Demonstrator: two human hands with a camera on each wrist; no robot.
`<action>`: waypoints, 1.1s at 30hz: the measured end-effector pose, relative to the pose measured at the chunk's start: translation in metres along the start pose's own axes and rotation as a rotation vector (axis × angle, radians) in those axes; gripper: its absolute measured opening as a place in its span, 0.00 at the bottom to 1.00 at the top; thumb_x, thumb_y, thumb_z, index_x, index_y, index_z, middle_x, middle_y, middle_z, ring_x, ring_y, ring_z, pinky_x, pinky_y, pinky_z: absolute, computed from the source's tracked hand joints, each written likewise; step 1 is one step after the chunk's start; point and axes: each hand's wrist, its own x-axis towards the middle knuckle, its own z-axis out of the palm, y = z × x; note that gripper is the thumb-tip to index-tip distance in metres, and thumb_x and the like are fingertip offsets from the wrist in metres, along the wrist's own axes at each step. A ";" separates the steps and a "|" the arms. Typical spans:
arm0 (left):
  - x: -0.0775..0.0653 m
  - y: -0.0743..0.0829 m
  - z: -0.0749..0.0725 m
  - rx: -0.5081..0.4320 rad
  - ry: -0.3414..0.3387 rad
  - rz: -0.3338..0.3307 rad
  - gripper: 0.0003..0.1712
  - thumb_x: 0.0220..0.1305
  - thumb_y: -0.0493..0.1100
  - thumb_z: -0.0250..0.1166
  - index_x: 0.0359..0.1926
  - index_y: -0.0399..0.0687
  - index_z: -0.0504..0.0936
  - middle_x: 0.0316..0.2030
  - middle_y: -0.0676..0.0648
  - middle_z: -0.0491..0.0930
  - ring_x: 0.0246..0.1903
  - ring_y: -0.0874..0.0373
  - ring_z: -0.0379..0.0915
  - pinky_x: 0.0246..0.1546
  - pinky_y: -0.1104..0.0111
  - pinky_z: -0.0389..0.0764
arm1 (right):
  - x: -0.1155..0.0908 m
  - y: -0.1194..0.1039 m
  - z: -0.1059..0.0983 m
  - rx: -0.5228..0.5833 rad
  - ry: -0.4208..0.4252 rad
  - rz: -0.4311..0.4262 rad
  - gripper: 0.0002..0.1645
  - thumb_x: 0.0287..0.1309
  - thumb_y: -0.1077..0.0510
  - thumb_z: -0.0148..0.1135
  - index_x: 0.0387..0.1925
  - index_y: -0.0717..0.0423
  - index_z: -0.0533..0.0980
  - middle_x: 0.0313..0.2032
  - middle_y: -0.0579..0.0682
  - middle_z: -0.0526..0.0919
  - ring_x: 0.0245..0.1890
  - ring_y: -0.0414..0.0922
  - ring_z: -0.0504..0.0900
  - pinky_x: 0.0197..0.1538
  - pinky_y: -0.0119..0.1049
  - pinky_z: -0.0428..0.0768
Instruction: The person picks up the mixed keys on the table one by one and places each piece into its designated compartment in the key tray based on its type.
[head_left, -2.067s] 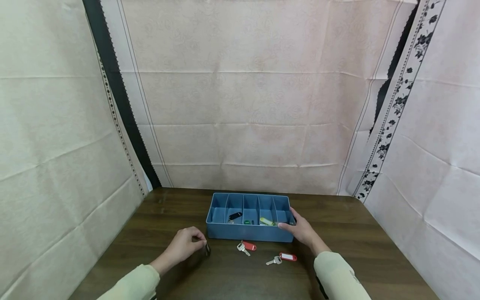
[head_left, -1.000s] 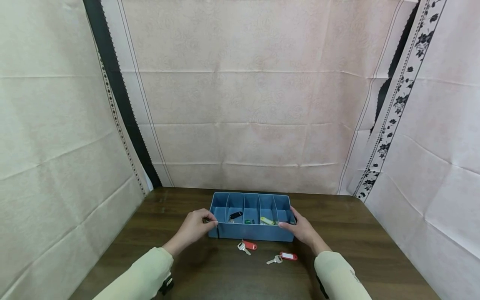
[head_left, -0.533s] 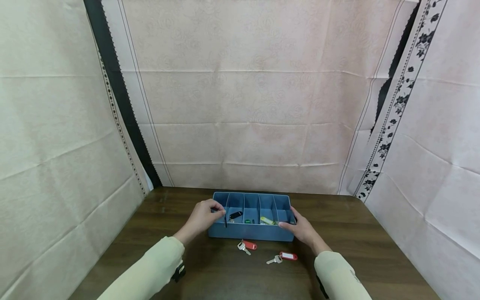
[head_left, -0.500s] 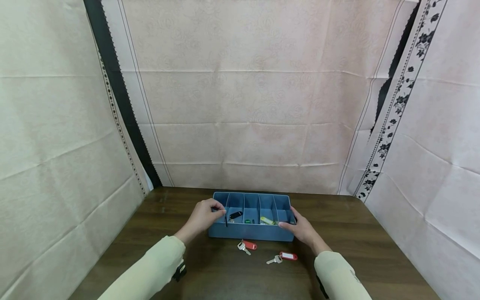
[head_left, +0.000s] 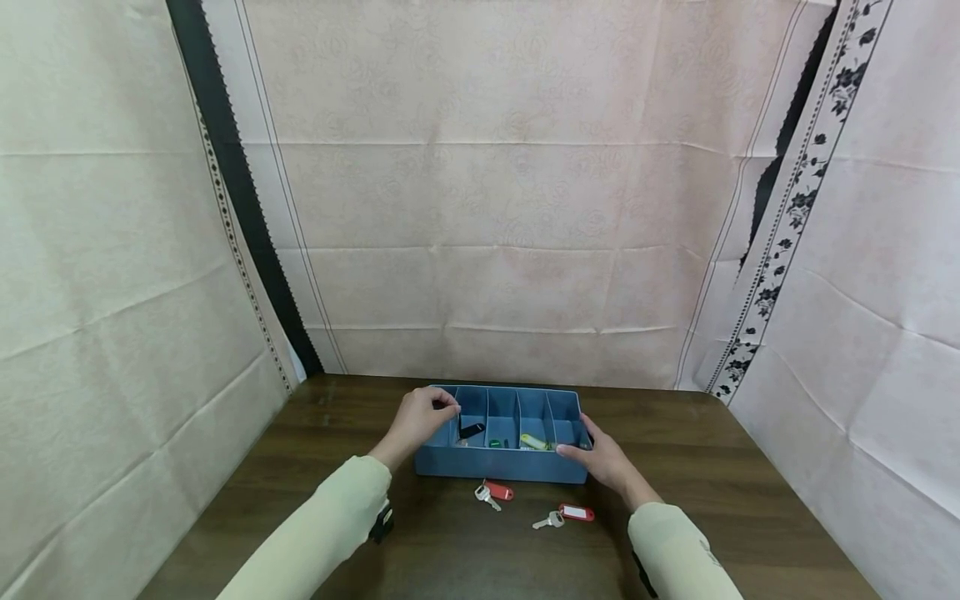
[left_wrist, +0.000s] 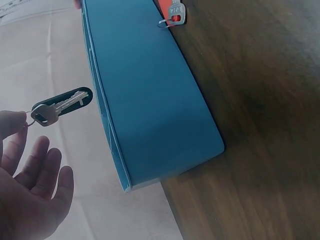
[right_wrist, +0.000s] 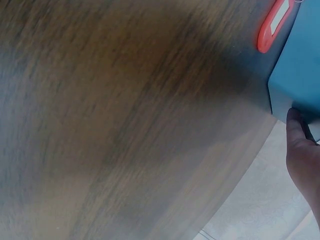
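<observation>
My left hand [head_left: 423, 417] pinches a small metal ring between thumb and forefinger. From it hang a silver key [left_wrist: 47, 114] and a black key tag [left_wrist: 86, 95], apart from the box in the left wrist view. In the head view that hand is over the left end of the blue divided box [head_left: 498, 467], hiding most of the leftmost compartment. My right hand [head_left: 607, 458] grips the box's right end, thumb on the front wall. A black tag [head_left: 471, 431] lies in the second compartment, something green [head_left: 495, 444] in the third, a yellow-green tag [head_left: 533, 442] in the fourth.
In front of the box, on the brown wooden table [head_left: 712, 467], lie two keys with red tags: one red tag [head_left: 498, 492] near the box, another red tag [head_left: 577, 513] closer to me. Pale cloth [head_left: 480, 208] hangs behind and at both sides.
My left hand has moved right and away from me, carrying the key with the black tag from the table left of the box to above its left end. The right hand stays put.
</observation>
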 end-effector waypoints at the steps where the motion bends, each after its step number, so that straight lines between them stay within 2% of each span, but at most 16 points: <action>1: 0.002 0.000 0.001 -0.001 0.002 0.000 0.04 0.65 0.43 0.68 0.33 0.51 0.86 0.37 0.52 0.82 0.38 0.55 0.73 0.40 0.60 0.78 | 0.000 0.000 0.000 0.000 0.000 0.001 0.65 0.52 0.27 0.64 0.78 0.53 0.46 0.73 0.69 0.54 0.70 0.70 0.55 0.63 0.70 0.59; 9: 0.015 -0.001 0.009 -0.023 0.016 -0.021 0.04 0.65 0.42 0.68 0.33 0.50 0.86 0.36 0.52 0.83 0.34 0.56 0.73 0.35 0.63 0.77 | 0.000 0.001 0.000 -0.002 0.006 -0.006 0.66 0.51 0.26 0.64 0.78 0.53 0.47 0.73 0.69 0.54 0.70 0.70 0.56 0.63 0.70 0.60; 20: 0.030 0.001 0.023 -0.042 0.055 -0.070 0.05 0.65 0.42 0.67 0.33 0.48 0.87 0.34 0.50 0.82 0.34 0.55 0.72 0.34 0.64 0.76 | 0.000 0.001 -0.001 0.008 0.008 0.000 0.67 0.49 0.25 0.65 0.78 0.53 0.47 0.73 0.68 0.54 0.70 0.69 0.56 0.64 0.69 0.59; 30: 0.040 -0.008 0.034 -0.035 0.085 -0.119 0.06 0.66 0.43 0.67 0.33 0.48 0.87 0.33 0.50 0.82 0.33 0.54 0.73 0.34 0.62 0.77 | 0.002 0.002 0.000 0.022 0.006 0.012 0.66 0.49 0.26 0.66 0.78 0.52 0.48 0.73 0.68 0.55 0.70 0.69 0.56 0.64 0.69 0.59; 33: 0.043 -0.011 0.037 -0.026 0.092 -0.134 0.06 0.66 0.43 0.67 0.33 0.48 0.87 0.33 0.50 0.82 0.33 0.54 0.73 0.34 0.62 0.77 | 0.003 0.003 0.000 0.026 0.005 0.013 0.64 0.52 0.29 0.67 0.78 0.51 0.48 0.73 0.68 0.55 0.70 0.69 0.56 0.64 0.69 0.59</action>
